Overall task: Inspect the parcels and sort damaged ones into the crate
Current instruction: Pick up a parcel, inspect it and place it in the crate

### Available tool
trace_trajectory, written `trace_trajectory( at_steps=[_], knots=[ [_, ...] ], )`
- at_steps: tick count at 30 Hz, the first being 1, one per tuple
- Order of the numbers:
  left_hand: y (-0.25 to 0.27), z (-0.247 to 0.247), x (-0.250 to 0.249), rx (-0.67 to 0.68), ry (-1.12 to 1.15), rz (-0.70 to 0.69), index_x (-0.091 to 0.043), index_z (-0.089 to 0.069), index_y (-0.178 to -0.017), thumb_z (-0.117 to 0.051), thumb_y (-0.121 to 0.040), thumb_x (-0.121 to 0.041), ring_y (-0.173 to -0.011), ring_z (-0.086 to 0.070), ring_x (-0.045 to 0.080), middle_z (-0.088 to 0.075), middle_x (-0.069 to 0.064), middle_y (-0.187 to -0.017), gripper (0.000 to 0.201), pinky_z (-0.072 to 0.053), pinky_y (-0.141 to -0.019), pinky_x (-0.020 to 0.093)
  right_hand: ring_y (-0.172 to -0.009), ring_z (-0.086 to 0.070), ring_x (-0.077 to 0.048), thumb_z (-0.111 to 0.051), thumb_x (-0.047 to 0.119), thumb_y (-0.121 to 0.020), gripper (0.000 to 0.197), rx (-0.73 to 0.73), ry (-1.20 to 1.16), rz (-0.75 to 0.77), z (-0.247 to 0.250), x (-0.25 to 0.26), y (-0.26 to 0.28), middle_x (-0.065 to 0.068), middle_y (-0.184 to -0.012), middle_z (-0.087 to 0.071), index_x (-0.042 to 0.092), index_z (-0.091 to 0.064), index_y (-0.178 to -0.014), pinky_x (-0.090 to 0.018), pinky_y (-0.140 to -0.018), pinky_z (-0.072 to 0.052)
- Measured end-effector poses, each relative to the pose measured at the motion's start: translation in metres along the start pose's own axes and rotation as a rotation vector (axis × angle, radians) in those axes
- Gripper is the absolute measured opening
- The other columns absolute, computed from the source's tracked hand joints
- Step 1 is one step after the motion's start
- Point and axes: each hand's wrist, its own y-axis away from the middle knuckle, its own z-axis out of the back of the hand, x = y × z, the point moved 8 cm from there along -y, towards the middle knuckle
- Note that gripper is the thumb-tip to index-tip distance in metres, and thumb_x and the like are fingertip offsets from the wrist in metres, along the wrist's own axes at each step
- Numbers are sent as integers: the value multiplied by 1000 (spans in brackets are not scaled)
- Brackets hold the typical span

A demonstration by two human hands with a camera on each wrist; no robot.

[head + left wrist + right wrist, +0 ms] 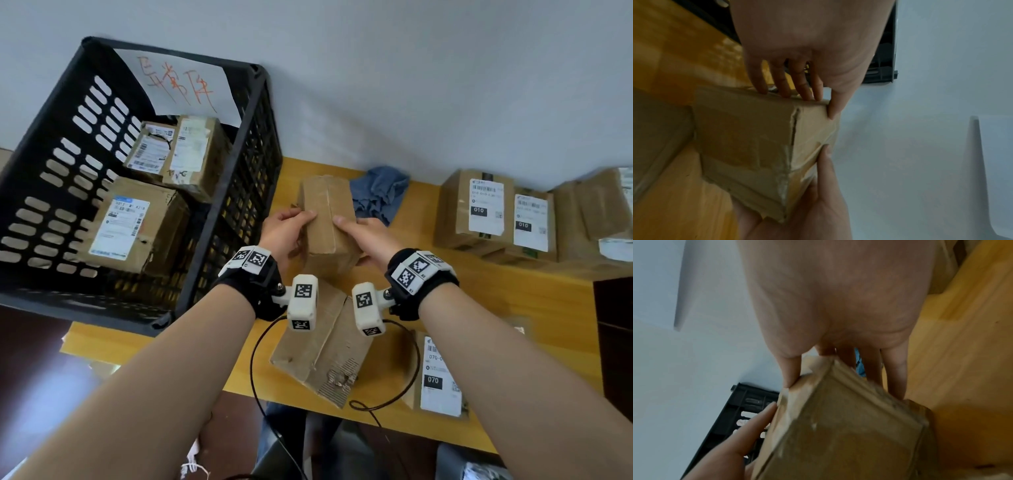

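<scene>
Both hands hold one plain brown cardboard parcel [325, 212] up over the table's middle. My left hand [298, 233] grips its left side, thumb on top and fingers underneath. My right hand [356, 240] grips the right side the same way. In the left wrist view the parcel [748, 146] shows a split, worn edge between my left hand [807, 73] and the right thumb [824, 162]. The right wrist view has my right hand [838, 321] on the taped parcel [849, 434]. The black slotted crate [263, 137] stands just left, holding labelled parcels [130, 226].
A torn parcel [322, 349] lies on the yellow table [513, 308] under my wrists, beside a parcel labelled 070 [438, 373]. Several labelled parcels [479, 209] are stacked at the right. A blue cloth [380, 195] lies behind the held parcel. A black cable [253, 359] loops off the front edge.
</scene>
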Motion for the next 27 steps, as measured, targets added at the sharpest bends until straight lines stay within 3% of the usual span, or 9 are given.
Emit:
trace_trajectory(
  at_steps=[8, 12, 14, 16, 18, 19, 21, 23, 27],
  knots=[
    [2, -1, -1, 54, 42, -37, -20, -62, -127, -76, -95, -19, -109, -68, 18, -69, 2, -122, 35, -58, -72, 34, -92, -72, -16, -74, 40, -93, 27, -78, 15, 123, 9, 13, 1, 4, -101, -75, 22, -71, -113, -36, -78, -62],
    [-1, -3, 13, 64, 19, 12, -21, -63, -122, -78, -93, -15, -114, -67, 24, -70, 3, -120, 33, -58, -75, 37, -87, -69, -13, -71, 39, -95, 22, -50, 130, 86, 7, 2, -2, 4, -100, -73, 22, -67, -110, -30, -68, -57],
    [-2, -4, 20, 68, -16, 45, -22, -62, -121, -80, -92, -19, -111, -67, 25, -70, 3, -117, 34, -59, -77, 39, -92, -68, -14, -69, 40, -97, 29, -50, 214, 105, 7, 3, -4, 0, -113, -73, 20, -67, -117, -32, -76, -56],
    [-4, -2, 21, 59, -20, 64, -22, -63, -118, -80, -92, -22, -108, -67, 24, -70, 3, -113, 31, -59, -78, 40, -117, -65, -21, -61, 40, -101, 42, -148, 349, 243, 12, 21, 1, -4, -134, -67, 15, -63, -135, -36, -96, -52],
    [-7, -2, 21, 47, -7, 61, -24, -64, -110, -81, -91, -20, -104, -67, 22, -70, 1, -110, 26, -59, -78, 40, -130, -58, -11, -48, 38, -108, 38, -261, 389, 433, 17, 48, 14, -7, -137, -66, 17, -65, -135, -35, -104, -46],
    [-8, -2, 20, 43, -7, 59, -25, -64, -107, -81, -91, -19, -103, -68, 21, -71, 0, -110, 25, -59, -77, 39, -109, -64, 1, -44, 37, -110, 32, -270, 373, 502, 16, 60, 21, -6, -113, -74, 23, -72, -113, -31, -90, -48],
    [-10, -2, 19, 37, -11, 63, -25, -64, -109, -83, -90, -19, -103, -69, 21, -72, 1, -112, 27, -59, -75, 39, -53, -46, 0, -38, 39, -112, 50, -210, 417, 516, 5, 72, 27, 1, -61, -48, 24, -49, -65, -33, -59, -30],
    [-12, -1, 19, 42, -15, 71, -24, -64, -115, -83, -90, -20, -103, -69, 21, -72, 2, -112, 31, -60, -80, 42, -49, -38, -11, -34, 42, -112, 57, -129, 530, 435, -8, 72, 25, 0, -57, -35, 18, -36, -60, -36, -54, -22],
    [-14, 0, 20, 59, -38, 92, -23, -64, -119, -83, -90, -24, -105, -70, 22, -74, 3, -113, 35, -61, -90, 50, -59, -45, -19, -29, 38, -113, 56, -85, 703, 381, -16, 67, 12, -5, -64, -42, 14, -42, -65, -34, -54, -26]
  ],
)
